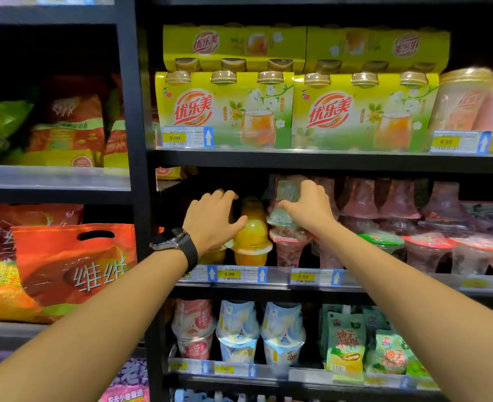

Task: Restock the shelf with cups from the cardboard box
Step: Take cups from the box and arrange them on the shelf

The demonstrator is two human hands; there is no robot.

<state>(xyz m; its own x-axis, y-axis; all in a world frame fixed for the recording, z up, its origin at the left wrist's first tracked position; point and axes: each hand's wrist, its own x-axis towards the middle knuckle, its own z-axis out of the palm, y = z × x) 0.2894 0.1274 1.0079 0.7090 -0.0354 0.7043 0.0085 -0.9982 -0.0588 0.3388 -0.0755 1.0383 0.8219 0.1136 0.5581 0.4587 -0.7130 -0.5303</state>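
Observation:
Both my hands reach into the middle shelf (268, 281). My right hand (306, 207) grips a clear greenish cup (285, 198), held upside down on top of a reddish cup (288, 248) with a red lid rim. My left hand (213, 219), with a black watch on the wrist, has curled fingers at the top of an upside-down yellow fruit cup (251, 230), which is stacked on another yellow cup (251, 255). Whether the left hand holds a cup behind it is hidden. The cardboard box is not in view.
Reddish cups (399, 210) fill the shelf to the right in stacked rows. Yellow-green multipacks (225, 111) sit on the shelf above. White and blue cups (236, 332) stand on the shelf below. Bagged goods (74, 265) hang left of the black upright post (132, 126).

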